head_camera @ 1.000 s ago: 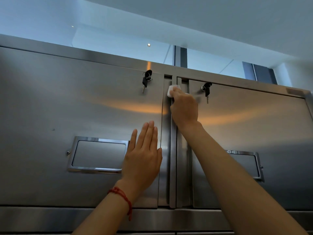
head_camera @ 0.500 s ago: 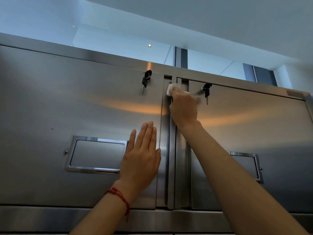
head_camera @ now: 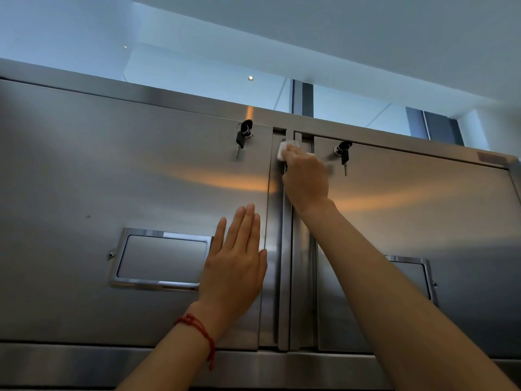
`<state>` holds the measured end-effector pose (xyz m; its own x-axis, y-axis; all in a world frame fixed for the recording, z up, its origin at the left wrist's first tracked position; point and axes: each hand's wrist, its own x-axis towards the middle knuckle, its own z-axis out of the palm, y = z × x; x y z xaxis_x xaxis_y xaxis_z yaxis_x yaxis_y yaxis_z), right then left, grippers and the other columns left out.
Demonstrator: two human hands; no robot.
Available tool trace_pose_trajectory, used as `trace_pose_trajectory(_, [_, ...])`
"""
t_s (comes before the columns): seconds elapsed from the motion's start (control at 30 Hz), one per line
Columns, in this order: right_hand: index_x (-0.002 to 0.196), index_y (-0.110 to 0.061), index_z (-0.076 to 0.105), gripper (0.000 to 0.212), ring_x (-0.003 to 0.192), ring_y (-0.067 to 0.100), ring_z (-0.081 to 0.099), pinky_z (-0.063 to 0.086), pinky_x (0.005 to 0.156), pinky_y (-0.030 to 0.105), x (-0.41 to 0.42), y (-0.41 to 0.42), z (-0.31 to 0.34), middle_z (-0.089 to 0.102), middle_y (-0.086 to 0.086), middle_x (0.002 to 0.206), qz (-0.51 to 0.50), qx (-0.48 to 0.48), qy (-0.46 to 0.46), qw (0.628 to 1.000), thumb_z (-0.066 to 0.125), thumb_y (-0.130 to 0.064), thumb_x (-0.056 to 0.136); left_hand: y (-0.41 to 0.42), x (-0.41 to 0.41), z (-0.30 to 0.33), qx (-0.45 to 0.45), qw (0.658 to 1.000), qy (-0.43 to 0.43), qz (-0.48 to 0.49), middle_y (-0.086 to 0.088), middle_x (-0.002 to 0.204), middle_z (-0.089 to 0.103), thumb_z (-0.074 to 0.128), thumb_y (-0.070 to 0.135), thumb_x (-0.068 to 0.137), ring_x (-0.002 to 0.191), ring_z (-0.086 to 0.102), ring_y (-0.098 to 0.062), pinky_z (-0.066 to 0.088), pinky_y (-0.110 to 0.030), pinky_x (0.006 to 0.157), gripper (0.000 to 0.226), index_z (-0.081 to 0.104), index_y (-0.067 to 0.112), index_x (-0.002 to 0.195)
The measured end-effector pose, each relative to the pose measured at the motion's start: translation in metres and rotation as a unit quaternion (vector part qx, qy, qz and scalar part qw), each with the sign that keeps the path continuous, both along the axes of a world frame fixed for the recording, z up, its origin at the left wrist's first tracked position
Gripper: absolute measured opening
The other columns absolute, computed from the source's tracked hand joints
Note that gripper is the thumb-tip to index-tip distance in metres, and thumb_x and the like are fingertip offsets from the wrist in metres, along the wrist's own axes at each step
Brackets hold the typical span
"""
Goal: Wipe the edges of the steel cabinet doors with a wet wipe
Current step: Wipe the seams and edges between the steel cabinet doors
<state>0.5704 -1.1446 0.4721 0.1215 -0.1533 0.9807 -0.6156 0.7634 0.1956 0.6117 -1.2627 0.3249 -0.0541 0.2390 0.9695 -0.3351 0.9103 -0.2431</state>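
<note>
Head camera looks steeply up at a wall-hung stainless steel cabinet (head_camera: 84, 362) with two doors under a pale ceiling (head_camera: 338, 38). The right hand (head_camera: 306, 179) reaches high to the seam where the doors meet, its fingers curled over a folded white wet wipe (head_camera: 284, 150) and pressing it against the vertical edge strip (head_camera: 284, 277) near the top of the doors. Only the upper left corner of the wipe shows past the fingertips; the rest is hidden under the hand. The right forearm runs down and off the lower right corner of the frame.

The left hand (head_camera: 234, 266) lies flat against the left door (head_camera: 112, 170), fingers straight and close together, pointing up, holding nothing. It sits just beside the inner edge of that door, and its little-finger side overlaps the right end of a recessed rectangular handle (head_camera: 160, 259). A red string bracelet (head_camera: 200, 331) circles the left wrist.

A black-headed key (head_camera: 242, 136) hangs from the lock in the upper right corner of the left door. A second key (head_camera: 343, 155) hangs from the lock in the upper left corner of the right door (head_camera: 423, 207), just right of the wiping hand. The right door's own recessed handle (head_camera: 414, 273) is partly covered by the right forearm. A warm orange reflection crosses both doors at about the height of the right wrist.
</note>
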Motion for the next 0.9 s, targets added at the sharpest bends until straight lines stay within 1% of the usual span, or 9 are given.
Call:
trace_pose_trajectory(0.13, [0.117, -0.005, 0.057, 0.039, 0.098, 0.030, 0.060, 0.044, 0.073, 0.031, 0.005, -0.001, 0.010, 0.056, 0.007, 0.125, -0.011, -0.013, -0.015, 1.000, 0.039, 0.004, 0.084, 0.000, 0.000, 0.000, -0.002, 1.000, 0.004, 0.004, -0.020, 0.144, 0.036, 0.028, 0.031, 0.093, 0.134, 0.034, -0.033, 0.037, -0.054, 0.103, 0.055, 0.040, -0.002, 0.136])
trace_pose_trajectory(0.43, [0.125, -0.005, 0.054, 0.036, 0.110, 0.026, 0.056, 0.047, 0.087, 0.032, 0.000, 0.001, -0.006, 0.051, 0.005, 0.134, 0.022, -0.001, 0.004, 1.000, 0.038, -0.002, 0.093, 0.001, 0.001, 0.000, -0.001, 1.000, 0.001, 0.007, -0.021, 0.142, 0.038, 0.028, 0.031, 0.092, 0.132, 0.036, -0.034, 0.035, -0.054, 0.104, 0.055, 0.042, -0.003, 0.134])
trace_pose_trajectory(0.53, [0.124, -0.003, 0.056, 0.032, 0.115, 0.026, 0.055, 0.046, 0.092, 0.035, -0.003, 0.001, -0.017, 0.052, 0.008, 0.135, 0.047, -0.004, 0.012, 0.999, 0.043, -0.007, 0.095, 0.002, 0.002, 0.000, 0.001, 1.000, -0.004, 0.010, -0.021, 0.142, 0.038, 0.028, 0.031, 0.092, 0.132, 0.036, -0.034, 0.035, -0.054, 0.104, 0.056, 0.042, -0.003, 0.134])
trace_pose_trajectory(0.6, [0.122, -0.002, 0.058, 0.030, 0.117, 0.027, 0.054, 0.046, 0.093, 0.038, -0.004, 0.002, -0.025, 0.053, 0.011, 0.133, 0.061, -0.007, 0.017, 0.998, 0.048, -0.005, 0.093, 0.002, 0.002, 0.000, 0.002, 1.000, -0.006, 0.008, -0.021, 0.143, 0.037, 0.027, 0.031, 0.093, 0.132, 0.036, -0.034, 0.035, -0.054, 0.104, 0.056, 0.042, -0.003, 0.134])
trace_pose_trajectory(0.67, [0.118, 0.001, 0.060, 0.029, 0.115, 0.031, 0.056, 0.048, 0.091, 0.043, -0.005, 0.002, -0.035, 0.056, 0.015, 0.129, 0.078, -0.008, 0.026, 0.997, 0.054, -0.001, 0.090, 0.002, 0.002, 0.000, 0.004, 1.000, -0.009, 0.007, -0.021, 0.143, 0.037, 0.027, 0.031, 0.093, 0.133, 0.035, -0.034, 0.035, -0.055, 0.104, 0.056, 0.041, -0.003, 0.135])
trace_pose_trajectory(0.73, [0.108, 0.005, 0.065, 0.025, 0.104, 0.036, 0.062, 0.052, 0.082, 0.047, -0.006, 0.002, -0.046, 0.061, 0.021, 0.119, 0.100, -0.009, 0.045, 0.994, 0.062, 0.002, 0.084, 0.002, 0.003, 0.000, 0.004, 1.000, -0.010, 0.009, -0.021, 0.143, 0.036, 0.027, 0.031, 0.093, 0.133, 0.035, -0.034, 0.035, -0.054, 0.104, 0.056, 0.041, -0.003, 0.135])
trace_pose_trajectory(0.8, [0.099, 0.007, 0.068, 0.022, 0.093, 0.038, 0.066, 0.055, 0.072, 0.048, -0.006, 0.002, -0.052, 0.065, 0.023, 0.109, 0.110, -0.016, 0.067, 0.991, 0.068, 0.006, 0.077, 0.002, 0.003, 0.000, 0.003, 1.000, -0.009, 0.010, -0.022, 0.143, 0.036, 0.027, 0.031, 0.093, 0.133, 0.035, -0.034, 0.035, -0.054, 0.104, 0.056, 0.041, -0.003, 0.135])
trace_pose_trajectory(0.83, [0.097, 0.007, 0.069, 0.023, 0.092, 0.038, 0.066, 0.055, 0.070, 0.048, -0.006, 0.003, -0.053, 0.066, 0.023, 0.107, 0.110, -0.015, 0.072, 0.991, 0.070, 0.007, 0.075, 0.002, 0.003, 0.000, 0.003, 1.000, -0.009, 0.010, -0.021, 0.143, 0.036, 0.027, 0.031, 0.093, 0.133, 0.034, -0.034, 0.035, -0.054, 0.104, 0.056, 0.041, -0.003, 0.135])
trace_pose_trajectory(0.9, [0.100, 0.007, 0.068, 0.025, 0.093, 0.039, 0.066, 0.054, 0.073, 0.049, -0.006, 0.004, -0.050, 0.065, 0.023, 0.110, 0.106, -0.007, 0.070, 0.992, 0.068, 0.007, 0.076, 0.001, 0.003, 0.000, 0.003, 1.000, -0.009, 0.011, -0.021, 0.144, 0.035, 0.028, 0.031, 0.093, 0.133, 0.034, -0.034, 0.034, -0.054, 0.105, 0.056, 0.040, -0.003, 0.135])
